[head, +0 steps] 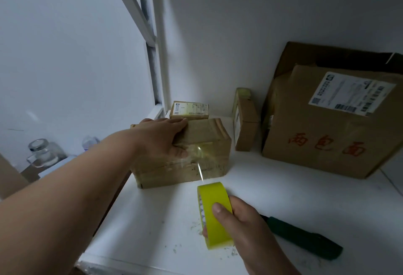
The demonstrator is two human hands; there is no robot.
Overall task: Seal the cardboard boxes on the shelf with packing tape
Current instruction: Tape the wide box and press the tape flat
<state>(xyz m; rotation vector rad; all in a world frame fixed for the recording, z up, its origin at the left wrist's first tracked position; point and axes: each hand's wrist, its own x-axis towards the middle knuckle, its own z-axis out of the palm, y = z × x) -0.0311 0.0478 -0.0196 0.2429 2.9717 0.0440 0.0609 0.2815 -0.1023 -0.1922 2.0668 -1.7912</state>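
1. Head view, task thing first: the small cardboard box (196, 152) I was sealing sat at the left end of the white shelf (305, 198), its top and front glossy with clear tape already laid in bands.
2. My left hand (161, 137) lay flat on the box's top left part, fingers pressed together and stretched toward the back, thumb down on the front edge against the tape.
3. My right hand (242, 222) pinched the yellow tape roll (214, 211) between thumb and fingers, just in front of the box and off it; a clear strip (199, 165) ran from the roll up onto the box front.
4. Writing: the big cardboard box (331, 126) at the right carried three red hand-painted Chinese characters on its front and a white shipping label (351, 92) with barcodes, its print too small for me to read.
5. A little box (189, 110) behind the taped one bore a label with a barcode and a single "1".
6. A narrow box (245, 122) stood on end between the small and big boxes.
7. Containers: the big box's top flaps stood partly open, contents hidden from me.
8. A clear glass jar (43, 152) stood below left of the shelf; I could not tell what it held.
9. A dark green handled tool (305, 237) lay on the shelf just right of my right hand.
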